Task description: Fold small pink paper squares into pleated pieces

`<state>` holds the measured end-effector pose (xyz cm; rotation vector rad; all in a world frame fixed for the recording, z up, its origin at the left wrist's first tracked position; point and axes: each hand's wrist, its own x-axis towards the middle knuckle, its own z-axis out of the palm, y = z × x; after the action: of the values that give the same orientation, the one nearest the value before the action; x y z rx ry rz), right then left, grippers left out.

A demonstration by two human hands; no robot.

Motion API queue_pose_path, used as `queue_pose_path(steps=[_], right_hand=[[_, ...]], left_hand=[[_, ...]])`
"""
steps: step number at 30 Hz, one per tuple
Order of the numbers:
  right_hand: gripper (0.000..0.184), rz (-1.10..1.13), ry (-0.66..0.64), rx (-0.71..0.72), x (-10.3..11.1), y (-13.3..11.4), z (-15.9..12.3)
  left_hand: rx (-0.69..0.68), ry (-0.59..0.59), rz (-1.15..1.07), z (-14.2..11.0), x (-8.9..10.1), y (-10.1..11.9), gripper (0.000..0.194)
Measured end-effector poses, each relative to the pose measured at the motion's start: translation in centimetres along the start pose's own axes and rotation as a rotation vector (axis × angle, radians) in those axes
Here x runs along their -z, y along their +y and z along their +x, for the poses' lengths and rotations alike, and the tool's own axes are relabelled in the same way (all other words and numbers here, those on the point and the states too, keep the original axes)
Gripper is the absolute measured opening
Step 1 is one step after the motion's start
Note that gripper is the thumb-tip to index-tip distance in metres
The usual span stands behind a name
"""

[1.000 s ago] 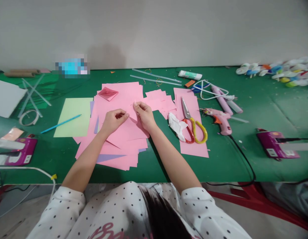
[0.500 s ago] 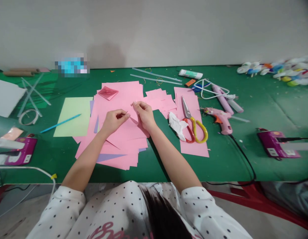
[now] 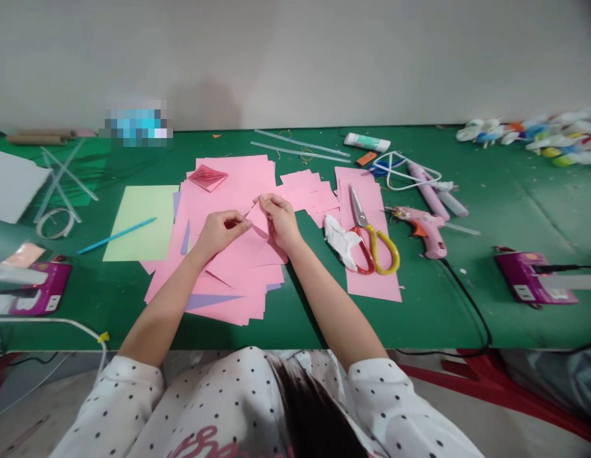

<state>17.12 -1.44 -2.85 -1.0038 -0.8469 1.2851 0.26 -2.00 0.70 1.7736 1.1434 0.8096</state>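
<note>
Between my hands is a small piece of pink paper, raised at a tilt over the stack of pink sheets. My left hand pinches its left edge with thumb and forefinger. At its upper right, my right hand is closed on the same piece, the fingers partly covering it. Behind my left hand, a folded pink paper with many pleats lies on the stack. Smaller cut pink pieces are spread just right of my right hand.
Scissors and a crumpled white tissue lie on pink strips at right, beside a pink glue gun with a black cord. Left are a green sheet with a blue pencil and a purple power strip.
The small pink piece has tilted up and shows its face more clearly between my hands. My left hand has shifted slightly right; both hands stay closed on the paper.
</note>
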Motion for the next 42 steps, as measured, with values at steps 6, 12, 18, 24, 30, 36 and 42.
queue_pose_path(steps=[6,12,18,24,30,36,42], right_hand=[[0.039,-0.029,-0.058,0.023,0.0,0.1,0.1],[0.033,-0.076,-0.077,0.087,-0.5,-0.1,0.0],[0.028,-0.001,0.055,0.131,-0.7,0.3,0.1],[0.027,0.000,0.053,0.077,-0.6,0.1,0.0],[0.025,0.081,0.032,0.081,-0.8,-0.3,-0.1],[0.026,0.021,-0.003,0.046,-0.4,-0.2,-0.1],[0.026,0.003,-0.106,0.043,-0.2,-0.4,-0.2]], left_hand=[[0.022,0.036,-0.162,0.3,-0.2,0.1,0.039],[-0.006,0.108,-0.091,0.3,-0.7,-0.1,0.028],[-0.026,0.150,-0.013,0.2,-0.9,-0.5,0.021],[-0.027,0.134,-0.027,0.2,-1.0,-0.8,0.024],[-0.022,0.101,-0.059,0.2,-1.0,-0.9,0.029],[-0.014,0.043,-0.020,0.0,-0.8,-0.2,0.032],[-0.023,0.004,0.025,-0.1,-0.7,0.2,0.037]])
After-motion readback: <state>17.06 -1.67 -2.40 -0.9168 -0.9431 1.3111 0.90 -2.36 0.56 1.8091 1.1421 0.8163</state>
